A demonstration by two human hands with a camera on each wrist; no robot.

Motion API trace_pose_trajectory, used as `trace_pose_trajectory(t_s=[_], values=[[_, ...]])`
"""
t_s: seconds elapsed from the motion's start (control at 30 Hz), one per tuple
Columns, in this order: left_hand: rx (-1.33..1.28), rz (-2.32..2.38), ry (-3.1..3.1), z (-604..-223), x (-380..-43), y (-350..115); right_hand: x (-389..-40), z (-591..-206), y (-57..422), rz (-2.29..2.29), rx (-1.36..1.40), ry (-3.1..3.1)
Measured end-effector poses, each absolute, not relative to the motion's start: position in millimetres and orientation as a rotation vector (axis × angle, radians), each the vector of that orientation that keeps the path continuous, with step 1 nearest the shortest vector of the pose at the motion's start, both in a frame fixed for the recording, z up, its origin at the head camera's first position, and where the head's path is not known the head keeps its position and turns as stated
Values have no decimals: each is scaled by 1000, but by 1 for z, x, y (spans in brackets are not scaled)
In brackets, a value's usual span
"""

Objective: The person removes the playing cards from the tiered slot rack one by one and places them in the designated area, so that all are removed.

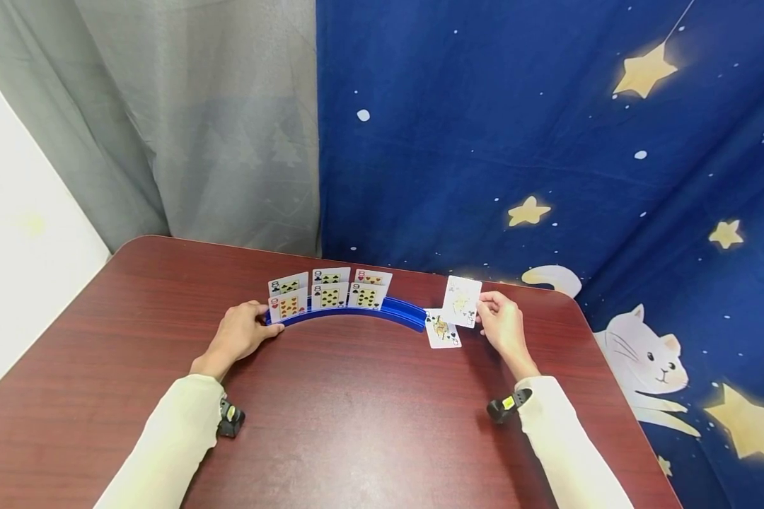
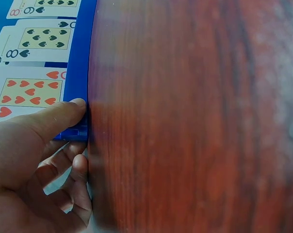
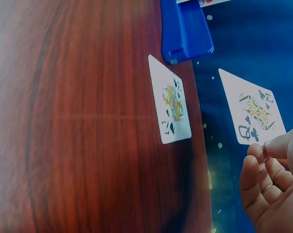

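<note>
A curved blue playing-card holder (image 1: 404,312) stands on the table with two rows of upright cards in its left and middle part. My left hand (image 1: 238,332) grips its left end, the thumb (image 2: 71,114) along the front edge beside a nine of hearts (image 2: 32,92). My right hand (image 1: 504,326) pinches a queen of clubs (image 3: 253,111) by its edge between thumb and fingers, held up off the table. Below it a spade face card (image 1: 442,332) lies face up against the holder's right end.
The red-brown wooden table (image 1: 344,417) ends at a grey curtain (image 1: 229,141) and a blue star-patterned curtain (image 1: 433,141) close behind the holder. An eight of spades (image 2: 44,41) stands beside the nine of hearts. Each wrist wears a small black camera.
</note>
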State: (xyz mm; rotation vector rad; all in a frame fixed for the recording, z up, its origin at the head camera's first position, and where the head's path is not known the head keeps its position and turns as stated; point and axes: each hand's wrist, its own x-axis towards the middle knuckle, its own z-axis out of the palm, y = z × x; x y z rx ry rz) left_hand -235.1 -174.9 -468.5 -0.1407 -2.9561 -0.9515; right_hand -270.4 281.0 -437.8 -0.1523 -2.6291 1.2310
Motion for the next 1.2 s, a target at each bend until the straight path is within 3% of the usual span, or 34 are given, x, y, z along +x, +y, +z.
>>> trace_pose_trajectory(t_s=[0.8, 1.2], values=[[-163, -953, -2953, -467, -235, -175, -263, -452, 316, 875, -252, -2841], [-153, -947, -2963, -467, -235, -175, -261, -453, 314, 940, -348, -2921]])
